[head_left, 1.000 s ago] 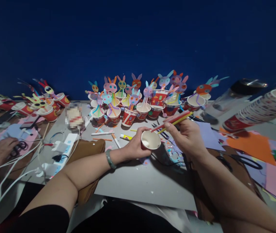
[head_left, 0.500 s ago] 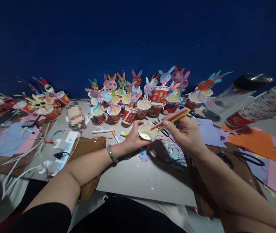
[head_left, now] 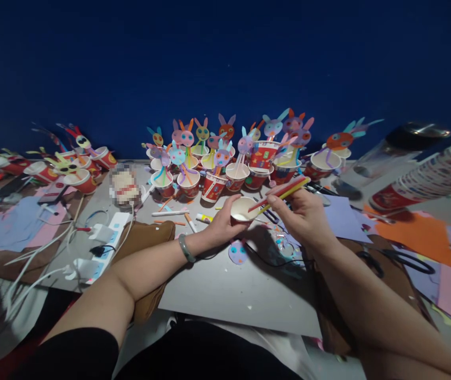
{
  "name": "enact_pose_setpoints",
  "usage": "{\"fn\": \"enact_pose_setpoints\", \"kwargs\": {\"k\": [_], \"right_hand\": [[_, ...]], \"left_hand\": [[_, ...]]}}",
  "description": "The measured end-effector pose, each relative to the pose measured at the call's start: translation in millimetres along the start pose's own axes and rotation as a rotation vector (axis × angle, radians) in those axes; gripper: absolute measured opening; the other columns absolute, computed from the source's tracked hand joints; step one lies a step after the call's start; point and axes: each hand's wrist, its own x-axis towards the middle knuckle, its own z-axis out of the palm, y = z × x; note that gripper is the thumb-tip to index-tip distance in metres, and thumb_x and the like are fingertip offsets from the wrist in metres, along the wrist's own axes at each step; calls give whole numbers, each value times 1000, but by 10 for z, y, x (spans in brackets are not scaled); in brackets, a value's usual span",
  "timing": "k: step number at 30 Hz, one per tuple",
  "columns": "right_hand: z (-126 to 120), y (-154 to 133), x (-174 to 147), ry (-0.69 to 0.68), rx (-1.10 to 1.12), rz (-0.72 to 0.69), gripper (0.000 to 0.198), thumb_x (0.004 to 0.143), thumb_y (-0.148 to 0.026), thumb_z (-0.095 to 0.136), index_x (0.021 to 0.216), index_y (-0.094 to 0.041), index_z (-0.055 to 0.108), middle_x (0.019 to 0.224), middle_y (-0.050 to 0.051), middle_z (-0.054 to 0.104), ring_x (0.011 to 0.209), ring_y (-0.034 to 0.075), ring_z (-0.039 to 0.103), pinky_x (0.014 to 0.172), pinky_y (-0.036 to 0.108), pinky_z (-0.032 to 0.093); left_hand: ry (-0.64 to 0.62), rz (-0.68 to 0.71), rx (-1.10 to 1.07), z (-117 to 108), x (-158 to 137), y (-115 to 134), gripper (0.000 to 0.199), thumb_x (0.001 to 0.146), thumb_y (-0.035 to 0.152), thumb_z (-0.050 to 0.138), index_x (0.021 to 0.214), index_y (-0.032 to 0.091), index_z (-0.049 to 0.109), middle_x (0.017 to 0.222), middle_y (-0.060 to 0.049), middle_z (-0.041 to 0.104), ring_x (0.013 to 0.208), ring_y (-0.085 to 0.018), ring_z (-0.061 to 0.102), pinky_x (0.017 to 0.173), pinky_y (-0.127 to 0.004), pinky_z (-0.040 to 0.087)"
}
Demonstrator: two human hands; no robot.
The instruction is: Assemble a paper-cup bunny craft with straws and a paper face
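My left hand is wrapped round a paper cup, white inside, whose mouth is tilted up toward me. In my right hand, a red and a yellow strip are pinched together. Their lower ends reach to the cup's mouth; I cannot tell whether they touch its inner wall. Below the cup, a round purple paper face with blue eyes lies flat on the table. A yellow glue stick or marker lies left of the cup.
Red cups with paper animal heads crowd the back. At right lean a stack of paper cups and a clear bottle. Orange paper and scissors lie there. A power strip with cables lies left.
The cup in my left hand has tipped a little and risen slightly toward the strips. My right hand keeps the strips in nearly the same place.
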Motion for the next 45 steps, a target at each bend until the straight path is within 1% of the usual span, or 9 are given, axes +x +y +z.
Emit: {"fn": "enact_pose_setpoints", "kwargs": {"k": [11,19,25,29,32,34,37,41,45], "right_hand": [[13,34,-16,-2,-6,22,11,88,-30,63,90,-21,67,85,3,72,79,20,68,75,32,53],[23,29,-12,-16,-4,36,12,87,-31,63,88,-21,67,85,4,72,79,20,67,75,32,53],[22,60,-18,-11,-37,57,15,87,-34,62,88,-20,67,84,5,71,78,21,67,73,33,52],[21,43,-26,-42,-37,83,18,87,-37,63,89,-20,68,84,5,72,79,21,67,74,33,52],[22,5,-41,-140,24,99,21,89,-40,62,89,-20,68,83,4,72,78,20,67,74,32,53],[21,-15,-57,-225,50,119,24,89,-44,62,89,-21,69,80,3,72,75,20,67,70,31,53],[15,-24,-81,-316,27,127,26,89,-46,62,90,-21,69,78,3,72,72,20,67,67,31,52],[-1,-13,-94,-337,-26,72,22,90,-44,62,91,-22,68,83,5,73,74,21,68,69,33,53],[-16,11,-110,-356,-104,15,25,91,-45,59,94,-22,67,85,7,74,75,23,69,65,34,53]], "left_hand": [[155,-275,-19,-165,68,39,79,62,39,85,124,16,41,122,-12,58,112,-25,59,98,-41,46],[52,-244,123,-152,23,100,84,65,41,83,131,19,36,120,-10,60,109,-25,61,93,-40,49],[3,-149,156,-152,-8,145,106,53,52,89,138,19,35,138,-16,49,127,-31,51,106,-48,44],[65,52,119,-154,-10,227,76,73,55,77,131,17,47,134,-16,54,127,-29,51,109,-48,41],[81,305,104,-157,7,265,43,89,49,61,116,16,60,117,-14,65,115,-25,59,102,-43,45],[57,387,121,-159,15,274,32,92,46,57,103,17,66,101,-10,71,101,-22,64,94,-39,47],[-22,356,145,-167,11,287,29,93,43,57,90,16,69,84,-7,72,82,-18,66,86,-35,47],[-148,207,157,-189,1,350,25,94,36,54,88,18,70,86,-7,73,85,-18,67,90,-32,47],[-132,135,214,-206,-12,435,20,93,32,55,87,20,69,89,-6,73,88,-20,68,93,-34,46]]}}
